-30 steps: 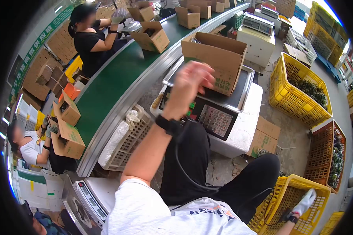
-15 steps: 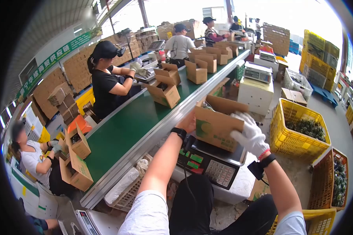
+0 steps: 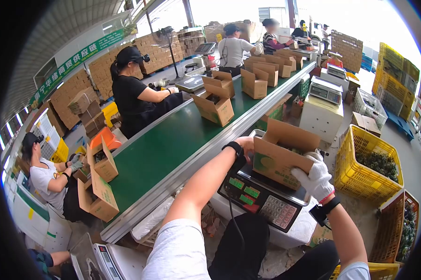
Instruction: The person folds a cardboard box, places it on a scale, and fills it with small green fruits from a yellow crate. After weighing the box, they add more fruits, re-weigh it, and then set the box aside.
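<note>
Packing hall, green conveyor (image 3: 163, 149) at left. Carton (image 3: 278, 161): open, sits on the scale (image 3: 261, 199) pan beside the conveyor edge. Left hand (image 3: 246, 142), bare: clamps the carton's far-left edge. Right hand (image 3: 315, 178), gloved: grips its near-right corner. Yellow crate (image 3: 360, 182) just right of the scale.

Your cardboard carton (image 3: 278, 161) is plain brown, with a round green mark printed low on the side facing you. Its top flaps stand open, the far one raised highest, and something dark shows inside. It sits slightly tilted over the steel pan of the weighing scale (image 3: 266, 200). Your bare left hand (image 3: 246, 142) grips its left corner and your white-gloved right hand (image 3: 315, 178) its near right corner.
</note>
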Tool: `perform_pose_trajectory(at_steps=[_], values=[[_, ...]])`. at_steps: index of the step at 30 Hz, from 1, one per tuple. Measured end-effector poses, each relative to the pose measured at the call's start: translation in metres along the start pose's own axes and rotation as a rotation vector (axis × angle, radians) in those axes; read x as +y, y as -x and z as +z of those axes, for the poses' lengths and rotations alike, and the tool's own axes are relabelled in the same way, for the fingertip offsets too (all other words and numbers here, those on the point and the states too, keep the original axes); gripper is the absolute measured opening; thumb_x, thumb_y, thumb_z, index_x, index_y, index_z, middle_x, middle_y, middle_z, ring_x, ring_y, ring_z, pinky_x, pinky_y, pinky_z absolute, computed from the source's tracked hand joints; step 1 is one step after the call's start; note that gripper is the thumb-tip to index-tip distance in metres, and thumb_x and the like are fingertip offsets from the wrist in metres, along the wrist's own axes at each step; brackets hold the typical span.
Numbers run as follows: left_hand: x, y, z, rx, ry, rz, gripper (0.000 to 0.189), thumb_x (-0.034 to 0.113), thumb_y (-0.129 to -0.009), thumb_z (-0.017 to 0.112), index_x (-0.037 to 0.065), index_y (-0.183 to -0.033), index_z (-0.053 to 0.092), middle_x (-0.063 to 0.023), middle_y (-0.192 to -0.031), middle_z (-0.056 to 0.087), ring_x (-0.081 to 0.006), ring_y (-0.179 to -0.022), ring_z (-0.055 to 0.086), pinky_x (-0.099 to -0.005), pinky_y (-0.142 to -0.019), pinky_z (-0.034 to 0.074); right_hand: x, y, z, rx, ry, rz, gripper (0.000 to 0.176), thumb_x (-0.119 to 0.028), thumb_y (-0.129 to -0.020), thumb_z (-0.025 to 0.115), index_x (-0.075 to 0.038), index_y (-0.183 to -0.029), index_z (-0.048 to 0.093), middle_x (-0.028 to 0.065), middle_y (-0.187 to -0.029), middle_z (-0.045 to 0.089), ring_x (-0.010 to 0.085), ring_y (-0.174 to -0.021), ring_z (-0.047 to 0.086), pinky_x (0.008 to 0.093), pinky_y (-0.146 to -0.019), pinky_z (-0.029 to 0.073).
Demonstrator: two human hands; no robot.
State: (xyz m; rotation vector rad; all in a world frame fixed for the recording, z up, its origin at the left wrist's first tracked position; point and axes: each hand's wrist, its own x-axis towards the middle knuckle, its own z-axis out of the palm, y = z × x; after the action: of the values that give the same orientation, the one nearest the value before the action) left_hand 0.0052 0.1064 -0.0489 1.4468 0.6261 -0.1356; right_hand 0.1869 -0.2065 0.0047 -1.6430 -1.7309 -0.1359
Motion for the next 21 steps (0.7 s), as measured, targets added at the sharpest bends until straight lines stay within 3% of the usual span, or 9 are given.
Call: perform_pose_trajectory(at_steps=[2,5,8,12,14,16,18,19,21], values=[[0.003,0.017,0.012,-0.026,-0.111,0.034,0.071,0.031,-0.086,0.075,0.018,-0.150,0.047,-0.0044,-0.150,0.054,-0.0254,-0.134,0.051,-0.0650,-0.107,0.040,-0.015,0.005,-0.003,0.053,-0.024,0.022,0.031,-0.029,-0.080,0.078,-0.007,-0.101,0.073,0.0150,-0.103,0.067,0.0345,-0.098,0.065,0.0399,-0.087,0.053],[0.023,0.055,0.042,-0.058,-0.658,0.367,0.082,0.044,-0.087,0.071,0.015,-0.156,0.037,-0.0039,-0.162,0.039,-0.0251,-0.146,0.037,-0.0580,-0.120,0.028,-0.010,0.009,0.002,0.169,-0.047,-0.012,0.032,-0.028,-0.077,0.081,-0.007,-0.100,0.072,0.0139,-0.100,0.067,0.0329,-0.095,0.066,0.0375,-0.084,0.055],[0.024,0.057,0.066,0.034,-0.095,-0.002,0.099,0.080,-0.085,0.052,0.017,-0.160,0.034,-0.0084,-0.167,0.029,-0.0273,-0.154,0.019,-0.0525,-0.120,0.016,-0.017,0.013,-0.018,0.081,-0.042,-0.027,0.032,-0.023,-0.077,0.078,-0.008,-0.104,0.071,0.0132,-0.100,0.067,0.0343,-0.101,0.063,0.0414,-0.090,0.051],[0.011,0.064,0.073,0.112,-0.076,0.080,0.098,0.084,-0.084,0.048,0.019,-0.157,0.040,-0.0023,-0.159,0.042,-0.0202,-0.146,0.031,-0.0474,-0.111,0.024,-0.025,-0.012,-0.044,0.192,-0.185,-0.245,0.034,-0.028,-0.094,0.054,-0.005,-0.113,0.069,0.0140,-0.112,0.067,0.0365,-0.110,0.057,0.0436,-0.102,0.041],[-0.005,0.047,0.057,0.124,-0.015,0.095,0.069,0.076,-0.091,0.051,0.021,-0.131,0.061,0.0029,-0.126,0.061,-0.0103,-0.114,0.049,-0.0309,-0.086,0.037,-0.024,-0.038,-0.050,0.148,-0.274,-0.203,0.032,-0.028,-0.097,0.054,-0.006,-0.113,0.070,0.0125,-0.113,0.068,0.0339,-0.109,0.059,0.0411,-0.100,0.043],[-0.022,0.028,0.048,0.140,0.005,0.111,0.074,0.078,-0.090,0.051,0.021,-0.138,0.056,0.0017,-0.132,0.059,-0.0126,-0.121,0.047,-0.0358,-0.094,0.036,-0.022,-0.057,-0.061,0.091,-0.095,-0.270,0.030,-0.030,-0.099,0.054,-0.009,-0.111,0.073,0.0111,-0.113,0.070,0.0323,-0.106,0.062,0.0401,-0.097,0.047],[-0.022,0.028,0.051,0.159,0.014,0.138,0.080,0.079,-0.089,0.050,0.021,-0.145,0.051,0.0004,-0.138,0.057,-0.0148,-0.129,0.045,-0.0408,-0.102,0.035,-0.041,-0.072,-0.071,-0.115,0.343,-0.346,0.031,-0.033,-0.098,0.056,-0.012,-0.112,0.074,0.0110,-0.113,0.071,0.0325,-0.102,0.065,0.0409,-0.095,0.050],[-0.016,0.037,0.060,0.189,0.010,0.130,0.092,0.084,-0.085,0.049,0.022,-0.153,0.042,0.0004,-0.151,0.046,-0.0169,-0.140,0.035,-0.0456,-0.109,0.030,-0.051,-0.077,-0.069,-0.203,0.270,-0.330,0.033,-0.035,-0.099,0.055,-0.012,-0.111,0.075,0.0112,-0.112,0.072,0.0345,-0.104,0.066,0.0415,-0.094,0.051],[-0.006,0.058,0.075,0.198,-0.009,0.132,0.112,0.094,-0.078,0.043,0.022,-0.162,0.029,-0.0030,-0.166,0.031,-0.0208,-0.154,0.021,-0.0536,-0.120,0.019,-0.038,-0.081,-0.048,-0.471,-0.022,0.102,0.049,-0.052,-0.097,0.059,-0.010,-0.116,0.075,0.0115,-0.114,0.074,0.0292,-0.109,0.067,0.0362,-0.095,0.052]])
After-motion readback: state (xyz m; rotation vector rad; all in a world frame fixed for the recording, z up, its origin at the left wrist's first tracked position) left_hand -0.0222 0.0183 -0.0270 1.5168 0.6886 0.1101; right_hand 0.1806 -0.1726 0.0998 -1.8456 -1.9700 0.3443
